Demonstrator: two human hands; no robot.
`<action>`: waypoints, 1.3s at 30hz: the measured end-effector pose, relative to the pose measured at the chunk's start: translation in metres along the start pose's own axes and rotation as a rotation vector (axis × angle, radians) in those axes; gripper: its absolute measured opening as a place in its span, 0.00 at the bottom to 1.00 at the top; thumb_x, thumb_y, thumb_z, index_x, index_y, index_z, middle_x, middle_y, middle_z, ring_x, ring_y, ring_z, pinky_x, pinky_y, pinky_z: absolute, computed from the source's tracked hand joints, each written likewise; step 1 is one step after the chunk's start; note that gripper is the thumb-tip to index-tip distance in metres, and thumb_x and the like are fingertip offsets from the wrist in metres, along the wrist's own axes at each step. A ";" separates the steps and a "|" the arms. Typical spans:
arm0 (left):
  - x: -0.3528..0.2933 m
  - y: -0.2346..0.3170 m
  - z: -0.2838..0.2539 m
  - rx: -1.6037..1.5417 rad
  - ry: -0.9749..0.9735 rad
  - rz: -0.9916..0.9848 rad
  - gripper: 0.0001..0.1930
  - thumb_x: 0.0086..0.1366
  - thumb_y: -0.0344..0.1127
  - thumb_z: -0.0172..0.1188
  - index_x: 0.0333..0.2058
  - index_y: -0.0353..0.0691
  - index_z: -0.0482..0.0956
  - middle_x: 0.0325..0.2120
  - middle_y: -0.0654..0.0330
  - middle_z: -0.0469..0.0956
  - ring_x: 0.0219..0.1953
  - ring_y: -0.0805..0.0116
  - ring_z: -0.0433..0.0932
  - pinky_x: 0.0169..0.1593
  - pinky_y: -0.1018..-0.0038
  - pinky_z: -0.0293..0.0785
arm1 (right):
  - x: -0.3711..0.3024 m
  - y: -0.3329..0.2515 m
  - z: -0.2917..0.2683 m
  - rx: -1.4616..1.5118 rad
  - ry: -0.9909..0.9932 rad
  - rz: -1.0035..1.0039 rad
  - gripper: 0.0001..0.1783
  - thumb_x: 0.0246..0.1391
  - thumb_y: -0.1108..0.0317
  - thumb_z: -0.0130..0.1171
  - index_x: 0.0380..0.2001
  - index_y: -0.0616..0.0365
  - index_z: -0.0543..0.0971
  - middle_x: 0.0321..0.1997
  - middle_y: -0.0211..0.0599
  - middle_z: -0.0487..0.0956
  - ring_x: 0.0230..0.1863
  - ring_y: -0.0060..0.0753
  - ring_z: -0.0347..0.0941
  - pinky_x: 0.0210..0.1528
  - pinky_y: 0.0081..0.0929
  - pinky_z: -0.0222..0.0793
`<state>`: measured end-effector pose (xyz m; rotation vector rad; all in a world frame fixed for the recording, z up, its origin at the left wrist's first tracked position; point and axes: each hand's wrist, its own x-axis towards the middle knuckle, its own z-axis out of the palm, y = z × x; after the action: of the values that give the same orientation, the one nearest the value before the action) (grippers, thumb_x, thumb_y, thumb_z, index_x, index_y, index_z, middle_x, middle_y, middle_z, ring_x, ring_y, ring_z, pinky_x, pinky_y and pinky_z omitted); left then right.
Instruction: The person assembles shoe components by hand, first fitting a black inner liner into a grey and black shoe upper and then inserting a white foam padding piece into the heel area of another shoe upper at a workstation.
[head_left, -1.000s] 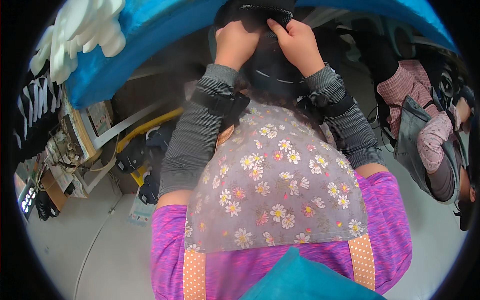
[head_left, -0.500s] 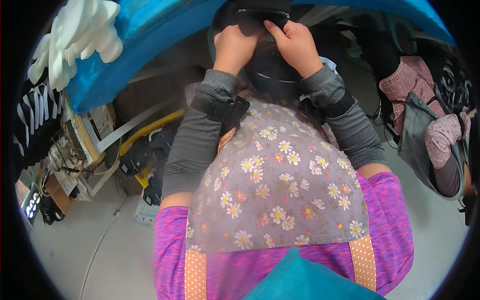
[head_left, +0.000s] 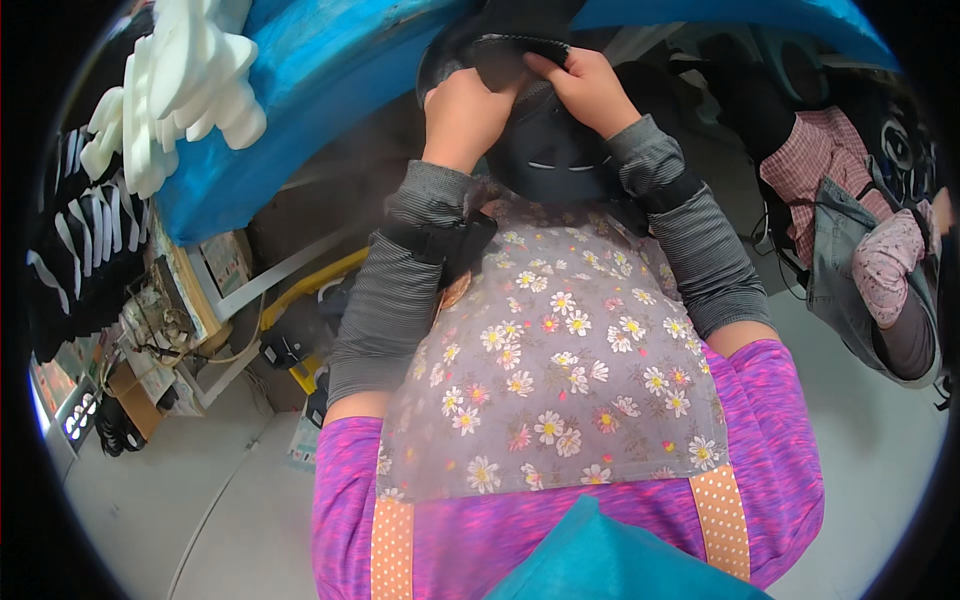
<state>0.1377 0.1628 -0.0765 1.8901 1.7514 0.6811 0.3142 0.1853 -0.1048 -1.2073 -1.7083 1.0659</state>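
At the top centre, my left hand (head_left: 467, 117) and my right hand (head_left: 592, 92) hold a black piece with a light stitched edge (head_left: 515, 42), perhaps a shoe upper. The left fingers are curled in behind it, so their tips are hidden. My right thumb presses on its edge from the right while the fingers close around it. Below the hands, something smooth and black (head_left: 545, 165) with two short white marks hangs over my lap; I cannot tell whether it belongs to the same piece.
A blue-covered worktable (head_left: 320, 90) curves across the top. White foam shoe-shaped pieces (head_left: 190, 80) are heaped at its left end, beside black pieces with white stripes (head_left: 90, 240). A yellow bar (head_left: 310, 290) is below. To the right sits another person in a pink checked garment (head_left: 825, 165).
The view has shifted slightly, moving the white pieces and table edge right and down. My hands keep hold of the black piece, its stitched edge now a little lower in view.
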 end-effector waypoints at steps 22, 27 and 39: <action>-0.030 -0.009 -0.022 -0.711 -0.002 -0.096 0.23 0.61 0.44 0.65 0.48 0.32 0.75 0.43 0.60 0.79 0.44 0.70 0.76 0.47 0.72 0.73 | -0.135 0.016 -0.019 0.270 -0.100 0.614 0.20 0.59 0.54 0.61 0.40 0.64 0.79 0.33 0.31 0.79 0.34 0.22 0.72 0.37 0.23 0.68; -0.046 -0.018 -0.036 -1.005 -0.043 -0.371 0.16 0.67 0.46 0.57 0.42 0.38 0.77 0.30 0.72 0.73 0.29 0.84 0.65 0.31 0.86 0.56 | -0.114 0.011 -0.007 0.880 -0.247 0.741 0.28 0.56 0.62 0.63 0.58 0.58 0.70 0.56 0.34 0.73 0.58 0.29 0.66 0.62 0.30 0.61; -0.075 0.012 -0.052 -0.360 0.150 0.166 0.09 0.63 0.30 0.64 0.40 0.35 0.83 0.35 0.63 0.82 0.32 0.81 0.76 0.34 0.84 0.70 | -0.105 0.024 -0.003 1.423 -0.233 0.548 0.28 0.52 0.75 0.58 0.58 0.61 0.69 0.60 0.39 0.72 0.60 0.39 0.68 0.66 0.39 0.60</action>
<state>0.1084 0.0878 -0.0323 1.7801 1.4451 1.1430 0.3506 0.0900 -0.1394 -0.5380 -0.3403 2.2120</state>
